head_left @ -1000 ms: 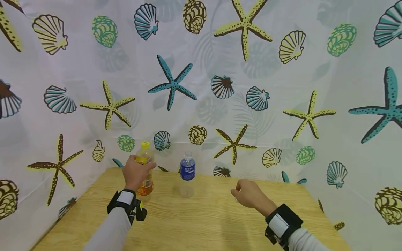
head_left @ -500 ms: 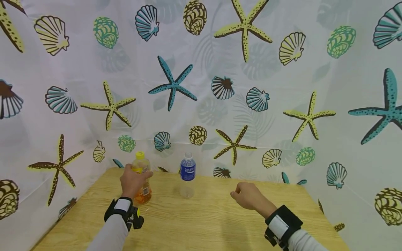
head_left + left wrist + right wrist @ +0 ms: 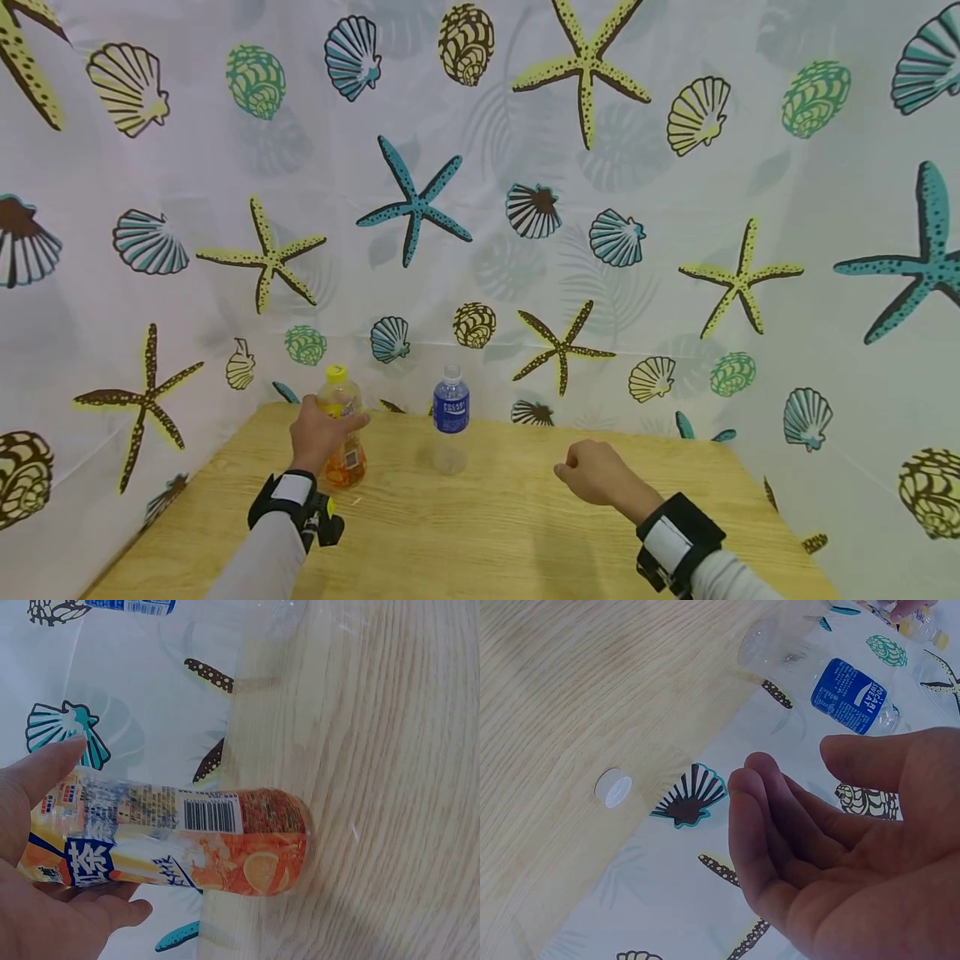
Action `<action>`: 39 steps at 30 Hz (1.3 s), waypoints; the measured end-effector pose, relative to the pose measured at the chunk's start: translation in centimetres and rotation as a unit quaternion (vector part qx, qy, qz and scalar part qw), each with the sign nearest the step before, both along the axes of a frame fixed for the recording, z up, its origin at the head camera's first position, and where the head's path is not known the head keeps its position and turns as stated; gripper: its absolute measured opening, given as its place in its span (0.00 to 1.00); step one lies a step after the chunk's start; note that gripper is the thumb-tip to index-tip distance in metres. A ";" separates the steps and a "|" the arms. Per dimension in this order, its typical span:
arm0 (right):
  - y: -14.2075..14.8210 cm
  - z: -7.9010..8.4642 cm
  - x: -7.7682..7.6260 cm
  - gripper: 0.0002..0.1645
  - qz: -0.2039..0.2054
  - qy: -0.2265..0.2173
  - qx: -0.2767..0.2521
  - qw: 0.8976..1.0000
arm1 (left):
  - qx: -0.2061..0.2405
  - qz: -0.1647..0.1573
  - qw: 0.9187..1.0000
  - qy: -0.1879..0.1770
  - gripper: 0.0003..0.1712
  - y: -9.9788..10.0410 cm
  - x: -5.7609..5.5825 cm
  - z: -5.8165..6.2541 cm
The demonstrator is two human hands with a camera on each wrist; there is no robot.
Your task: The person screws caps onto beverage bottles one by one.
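A drink bottle (image 3: 344, 467) with a yellow cap and an orange-slice label stands upright at the table's left. My left hand (image 3: 318, 433) is around its upper part, the thumb straight and standing off its side in the left wrist view, the other fingers loose along the opposite side. To the right of it stands a clear, capless bottle (image 3: 451, 417) with a blue label, apart from both hands. My right hand (image 3: 596, 473) hovers over the right side of the table, fingers loosely curled around nothing. A white bottle cap (image 3: 613, 787) lies on the table beyond its fingertips.
The wooden table (image 3: 465, 542) runs back to a white curtain (image 3: 480, 275) printed with shells and starfish, which also hangs along both sides. The two bottles stand near the table's back edge.
My left hand and the yellow-capped bottle have come slightly left and toward me, then stopped. The right hand and the blue-labelled bottle have stayed put.
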State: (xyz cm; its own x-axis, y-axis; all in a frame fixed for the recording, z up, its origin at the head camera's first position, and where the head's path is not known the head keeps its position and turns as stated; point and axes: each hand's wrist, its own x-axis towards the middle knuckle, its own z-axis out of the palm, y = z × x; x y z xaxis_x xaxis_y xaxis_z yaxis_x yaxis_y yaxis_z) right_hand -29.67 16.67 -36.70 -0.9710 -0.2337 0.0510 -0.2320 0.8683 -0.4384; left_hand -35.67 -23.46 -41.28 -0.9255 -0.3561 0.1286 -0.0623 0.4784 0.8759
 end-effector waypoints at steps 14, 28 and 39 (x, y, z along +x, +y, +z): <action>0.3 0.0 -0.2 0.17 0.004 -0.001 0.010 1.000 | -0.055 0.047 0.993 0.097 0.70 1.0 -0.9 3.7; 0.5 -0.6 -0.2 0.23 -0.009 -0.006 0.008 1.000 | -0.200 -0.028 0.944 0.262 0.46 8.9 -2.5 6.3; 0.6 -0.7 -0.3 0.27 -0.012 -0.015 0.014 1.000 | -0.023 -0.057 0.993 0.104 0.56 14.0 -3.1 -0.2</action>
State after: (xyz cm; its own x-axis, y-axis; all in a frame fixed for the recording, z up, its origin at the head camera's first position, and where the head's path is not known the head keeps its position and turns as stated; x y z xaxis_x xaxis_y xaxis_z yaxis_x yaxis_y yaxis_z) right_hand -29.96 17.29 -37.43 -0.9773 -0.2111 0.0159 -0.1981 0.8854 -0.4205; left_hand -38.79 -9.50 -41.45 -0.9110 -0.2397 0.3357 0.1754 0.5115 0.8412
